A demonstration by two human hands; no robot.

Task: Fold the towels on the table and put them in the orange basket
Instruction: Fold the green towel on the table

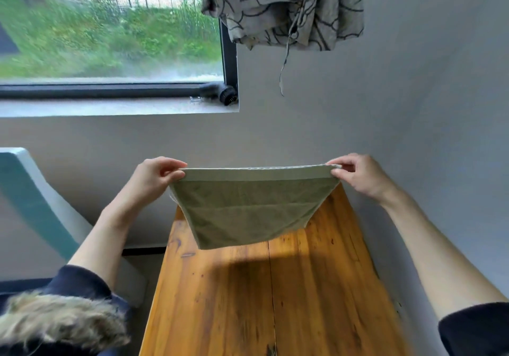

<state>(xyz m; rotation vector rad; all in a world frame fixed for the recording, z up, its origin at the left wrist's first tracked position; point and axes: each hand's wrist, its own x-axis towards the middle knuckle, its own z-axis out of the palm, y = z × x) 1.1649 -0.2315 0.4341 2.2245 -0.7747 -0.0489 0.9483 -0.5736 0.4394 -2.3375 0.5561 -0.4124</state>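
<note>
Green towel (252,207) hangs above the far end of the desk (264,295), top hem running left to right, left hand (154,175) and right hand (358,174) each pinching one upper corner, equally near; no basket in view.

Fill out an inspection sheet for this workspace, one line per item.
Surface: wooden table, bare boards, the towel's shadow on it.
Job's things: green towel held up by its top corners, hanging above the table; orange basket not in view.
Clutter: nothing seen.
Grippers: left hand pinches the left corner; right hand pinches the right corner.
Cables: nothing seen.
Surroundings: grey wall, window, patterned curtain bunched above, chair at left.
</note>
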